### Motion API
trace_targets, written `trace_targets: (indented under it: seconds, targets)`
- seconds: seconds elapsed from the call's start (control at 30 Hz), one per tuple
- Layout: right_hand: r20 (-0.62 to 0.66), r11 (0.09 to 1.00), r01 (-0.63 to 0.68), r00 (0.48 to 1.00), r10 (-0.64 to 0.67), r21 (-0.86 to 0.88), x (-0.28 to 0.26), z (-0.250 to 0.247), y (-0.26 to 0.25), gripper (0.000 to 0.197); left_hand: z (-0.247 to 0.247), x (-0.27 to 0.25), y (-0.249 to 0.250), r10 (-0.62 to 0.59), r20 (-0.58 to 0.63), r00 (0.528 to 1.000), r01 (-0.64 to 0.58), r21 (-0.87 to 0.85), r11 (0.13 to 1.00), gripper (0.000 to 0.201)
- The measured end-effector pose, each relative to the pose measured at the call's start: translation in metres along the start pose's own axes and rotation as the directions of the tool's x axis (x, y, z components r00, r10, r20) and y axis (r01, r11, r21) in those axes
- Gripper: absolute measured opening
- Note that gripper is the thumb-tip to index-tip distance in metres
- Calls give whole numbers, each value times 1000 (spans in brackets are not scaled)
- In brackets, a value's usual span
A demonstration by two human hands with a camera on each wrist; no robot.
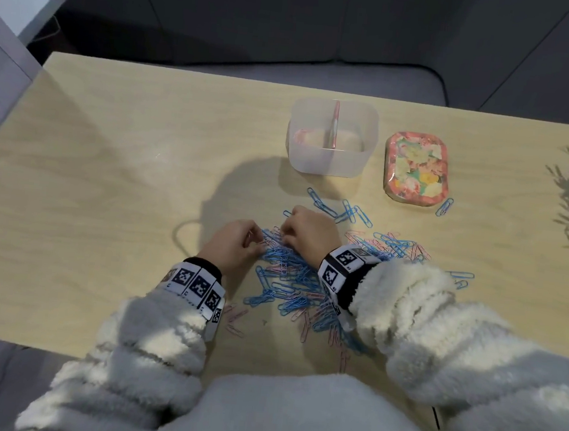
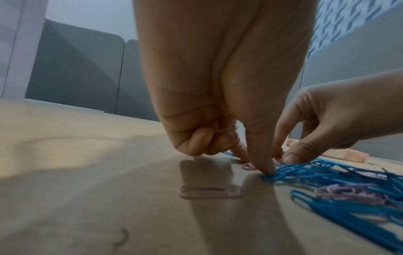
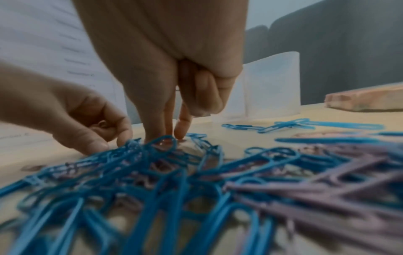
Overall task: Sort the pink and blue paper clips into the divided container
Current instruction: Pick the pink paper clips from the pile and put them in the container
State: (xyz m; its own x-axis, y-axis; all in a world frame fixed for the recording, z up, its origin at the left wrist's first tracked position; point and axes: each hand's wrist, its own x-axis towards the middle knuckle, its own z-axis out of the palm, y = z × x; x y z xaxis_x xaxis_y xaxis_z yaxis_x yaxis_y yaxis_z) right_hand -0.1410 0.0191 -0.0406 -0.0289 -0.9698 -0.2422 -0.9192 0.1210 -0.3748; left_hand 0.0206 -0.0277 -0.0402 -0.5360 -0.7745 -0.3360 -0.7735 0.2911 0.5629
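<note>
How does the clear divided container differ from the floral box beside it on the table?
The divided container is translucent and plain; the floral box is opaque, covered in a pink flower print. The container stands open at the top, with a pink divider inside; the box is closed. The container is taller; the box is low and flat. Both have rounded corners and stand beyond the paper clips.

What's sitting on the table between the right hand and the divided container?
In the head view, a few loose blue paper clips lie on the bare table between the right hand and the divided container; nothing else.
</note>
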Motion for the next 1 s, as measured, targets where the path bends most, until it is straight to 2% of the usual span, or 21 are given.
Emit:
trace_targets:
  seconds: [0.13, 0.27, 0.37, 0.47, 0.53, 0.63, 0.7, 0.8, 0.87, 0.93, 1.0]
  targets:
    - [-4, 1000, 4, 1000, -4, 4, -1, 3, -2, 20, -1, 0, 0, -17, 64, 998, 17, -9, 1000, 9]
    - [8, 986, -94, 996, 94, 141, -4, 1, -2, 15, -1, 1, -2, -54, 106, 993, 59, -41, 997, 9]
    - [104, 972, -129, 988, 109, 198, -4, -5, 5, 10, -1, 2, -8, -77, 105, 991, 91, -135, 987, 14]
    - [134, 923, -152, 985, 110, 353, -3, -26, 11, 6, -7, 1, -12, -98, 82, 992, 116, -270, 956, 19]
    - [51, 908, -134, 991, 124, 396, 5, -52, 13, 9, -13, 0, -12, -88, 79, 993, 109, -330, 938, 20]
    - [-225, 943, -106, 957, 182, 314, 33, -96, 16, 18, -20, 5, -5, -49, 71, 996, 71, -349, 935, 19]
    - [-301, 961, -144, 930, 213, 234, 56, -118, 20, 20, -27, 11, 4, -11, 43, 999, 26, -342, 939, 15]
    - [-166, 983, -182, 969, 184, 25, 81, -133, 20, 20, -40, 27, 26, 56, 1, 998, -53, -322, 945, 4]
    - [-88, 986, -163, 983, 160, -31, 87, -135, 20, 27, -50, 44, 44, 103, -65, 993, -117, -284, 952, 8]
    - [-123, 989, -139, 982, 144, 51, 83, -134, 22, 35, -60, 62, 64, 147, -173, 974, -185, -224, 957, 13]
    - [-266, 969, -121, 947, 178, 215, 68, -133, 24, 38, -65, 81, 83, 184, -293, 938, -247, -194, 949, 14]
